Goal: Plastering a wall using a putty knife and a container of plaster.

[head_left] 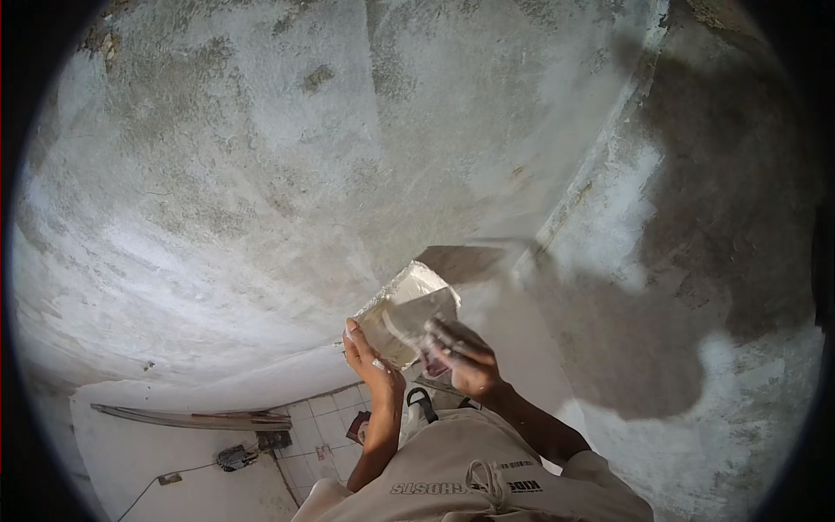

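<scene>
My left hand [374,364] grips the lower left side of a rectangular pan [379,306] whose rim is coated in white plaster. Inside it lies wet, creamy plaster [419,280], mostly at the far end. In my right hand [472,364] is a wide putty knife [428,313], its flat blade lying over the pan's opening. A reddish part, seemingly its handle, shows below my fingers. Motion blurs the right fingers slightly, and white smears mark both hands. The blade hides part of the pan's inside.
A patchy grey-white wall [261,174] rises ahead and meets a right-hand wall [609,348] at a corner. Shadows fall on the right. Low at left are long thin strips [191,418], a dark bundle [237,457] and a cable. White floor tiles [317,426] lie near my sandals [423,402].
</scene>
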